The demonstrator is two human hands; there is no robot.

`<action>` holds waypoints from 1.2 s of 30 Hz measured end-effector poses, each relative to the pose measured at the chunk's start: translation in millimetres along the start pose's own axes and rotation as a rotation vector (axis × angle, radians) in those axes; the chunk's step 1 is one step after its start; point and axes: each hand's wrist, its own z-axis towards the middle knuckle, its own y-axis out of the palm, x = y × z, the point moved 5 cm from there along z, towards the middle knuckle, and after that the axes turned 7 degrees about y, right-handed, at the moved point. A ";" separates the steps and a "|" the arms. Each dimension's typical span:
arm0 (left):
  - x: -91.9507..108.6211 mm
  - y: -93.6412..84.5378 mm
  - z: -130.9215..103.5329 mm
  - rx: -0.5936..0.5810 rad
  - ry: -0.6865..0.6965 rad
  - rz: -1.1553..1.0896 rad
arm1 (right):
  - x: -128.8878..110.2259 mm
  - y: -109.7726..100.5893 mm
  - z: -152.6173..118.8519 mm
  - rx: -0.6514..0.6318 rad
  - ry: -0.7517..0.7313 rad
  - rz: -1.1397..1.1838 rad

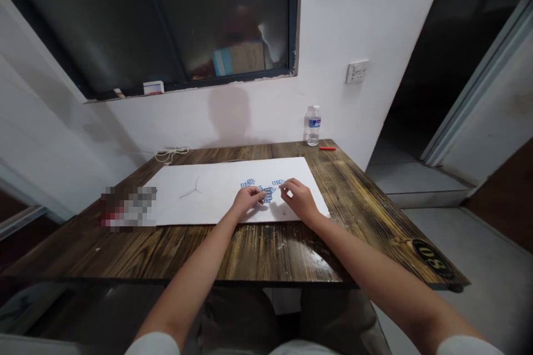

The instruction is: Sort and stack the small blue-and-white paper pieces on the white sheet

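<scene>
Blue-and-white cut-out pieces (pixel 266 191) lie in a small cluster on the white sheet (pixel 208 199), which rests flat on the wooden bench (pixel 250 249). Your left hand (pixel 249 199) is curled, its fingertips pinching at the piece in the middle of the cluster. Your right hand (pixel 297 199) is likewise curled, its fingertips touching the piece at the right end, near the far edge of the group. Whether either piece is lifted clear of the sheet cannot be told at this size.

The step in hand appears to be placing and aligning the pieces on the sheet. The next move calls for fine fingertip control: keep each piece flat and avoid nudging the pieces just beside it.

The cluster's long axis runs roughly left to right across the sheet, parallel to the bench's near edge. Which way any single piece points cannot be read.

A water bottle (pixel 312 125) and a red pen (pixel 327 148) lie well apart at the far edge.
</scene>
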 end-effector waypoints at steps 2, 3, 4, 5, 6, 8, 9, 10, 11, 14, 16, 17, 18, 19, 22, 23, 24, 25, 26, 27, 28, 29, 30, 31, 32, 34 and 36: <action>-1.8 2.1 0.3 -0.052 -0.002 0.009 | -4.6 -0.7 -1.3 0.029 -0.046 0.033; -2.4 3.3 0.3 -0.080 -0.004 0.010 | -6.9 0.1 -2.2 0.030 -0.072 0.039; -2.8 4.6 0.2 -0.104 -0.006 0.006 | -9.1 1.7 -3.2 0.022 -0.098 0.042; -2.9 5.6 0.2 -0.122 -0.005 -0.004 | -11.1 3.6 -4.1 0.007 -0.124 0.044; -2.6 6.5 0.2 -0.135 -0.002 -0.019 | -12.9 5.7 -5.1 -0.013 -0.151 0.048; -1.1 7.4 0.3 -0.145 0.017 -0.056 | -15.6 9.7 -6.7 -0.058 -0.199 0.054; -0.2 7.7 0.3 -0.147 0.029 -0.076 | -16.3 11.3 -7.2 -0.076 -0.218 0.054; 0.8 7.9 0.2 -0.149 0.040 -0.095 | -16.6 12.5 -7.6 -0.087 -0.234 0.051; 1.6 8.3 0.0 -0.151 0.048 -0.114 | -16.6 13.3 -7.8 -0.092 -0.245 0.047; 3.5 9.6 -1.2 -0.160 0.055 -0.161 | -14.9 14.5 -7.8 -0.091 -0.255 0.047; 4.5 10.4 -2.2 -0.160 0.052 -0.181 | -14.2 15.6 -7.9 -0.108 -0.263 0.064; 4.9 10.5 -2.6 -0.156 0.048 -0.185 | -14.3 16.3 -8.1 -0.126 -0.271 0.071; 4.9 10.3 -2.8 -0.146 0.041 -0.183 | -14.6 17.0 -8.4 -0.144 -0.281 0.076; 4.6 10.0 -2.9 -0.134 0.031 -0.179 | -15.2 17.5 -8.7 -0.161 -0.291 0.077; 3.5 8.3 -2.3 -0.091 0.011 -0.169 | -17.8 18.5 -9.7 -0.205 -0.322 0.065; 3.5 7.1 -1.8 -0.069 0.013 -0.173 | -18.7 18.8 -10.0 -0.216 -0.331 0.054; 3.4 5.4 -1.1 -0.038 0.015 -0.181 | -19.7 19.0 -10.3 -0.225 -0.338 0.039; 3.4 3.1 -0.4 0.001 0.016 -0.190 | -20.7 19.4 -10.6 -0.235 -0.343 0.023; 3.2 0.1 0.2 0.050 0.015 -0.199 | -21.9 20.0 -11.1 -0.249 -0.349 0.010; 2.9 -3.1 0.6 0.103 0.012 -0.207 | -23.2 21.1 -11.9 -0.275 -0.359 0.001; 2.6 -6.6 0.9 0.157 0.006 -0.214 | -24.9 22.9 -13.2 -0.317 -0.374 0.000; 2.1 -10.1 0.9 0.210 0.000 -0.219 | -26.6 25.4 -15.1 -0.373 -0.395 0.003; 1.6 -13.3 0.8 0.257 -0.007 -0.221 | -28.2 28.2 -17.4 -0.436 -0.417 0.009; 1.1 -16.2 0.7 0.297 -0.013 -0.222 | -29.3 31.1 -20.0 -0.498 -0.437 0.012; 0.6 -18.5 0.5 0.328 -0.019 -0.221 | -29.7 34.0 -22.5 -0.551 -0.451 0.013; -0.4 -21.4 0.5 0.362 -0.026 -0.220 | -28.2 39.2 -26.2 -0.617 -0.457 0.005; -1.4 -22.2 0.8 0.370 -0.027 -0.222 | -25.1 43.7 -28.4 -0.650 -0.455 -0.005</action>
